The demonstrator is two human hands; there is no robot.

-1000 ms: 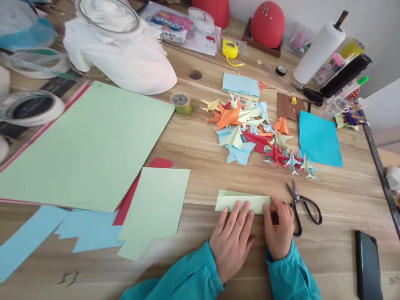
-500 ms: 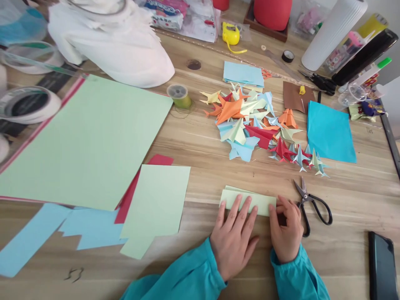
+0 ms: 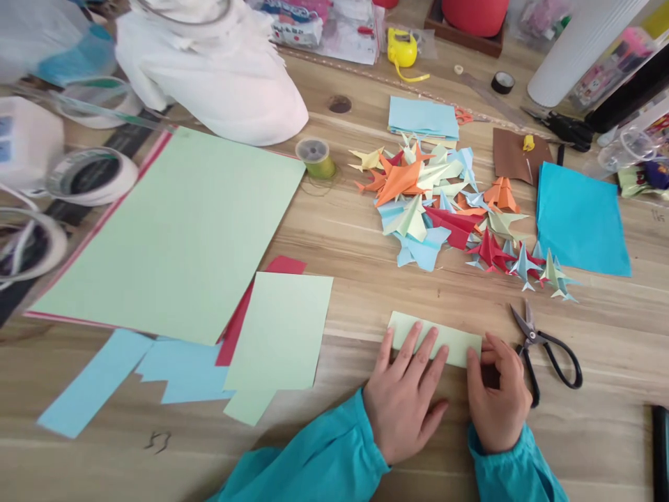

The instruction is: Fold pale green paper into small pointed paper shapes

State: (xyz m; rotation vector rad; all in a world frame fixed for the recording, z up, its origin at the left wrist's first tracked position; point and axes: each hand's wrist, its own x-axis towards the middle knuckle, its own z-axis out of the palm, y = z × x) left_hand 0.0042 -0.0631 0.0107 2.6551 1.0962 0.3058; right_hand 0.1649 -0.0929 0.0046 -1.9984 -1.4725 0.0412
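Note:
A folded strip of pale green paper (image 3: pixel 458 344) lies on the wooden table in front of me. My left hand (image 3: pixel 406 394) rests flat across its left and middle part, fingers spread and stretched out. At the strip's right end, my right hand (image 3: pixel 499 390) pinches the paper between thumb and curled fingers. Just right of that hand lie scissors with black handles (image 3: pixel 543 341), their blades slightly apart. Beyond the strip is a heap of folded paper shapes (image 3: pixel 418 188) in orange, red, green, yellow and light blue.
Large green sheets (image 3: pixel 182 230) lie to the left, with a smaller green sheet (image 3: pixel 285 328) and blue offcuts (image 3: pixel 94 383) nearby. A thread spool (image 3: pixel 315 159), a yellow tape measure (image 3: pixel 401 50), a blue square (image 3: pixel 582 219) and a phone-like black object (image 3: pixel 661 446) surround the work area.
The strip's back layer, which stuck out above the front one, no longer shows, and the edges look lined up. Both hands stay on the paper. The camera view has shifted slightly.

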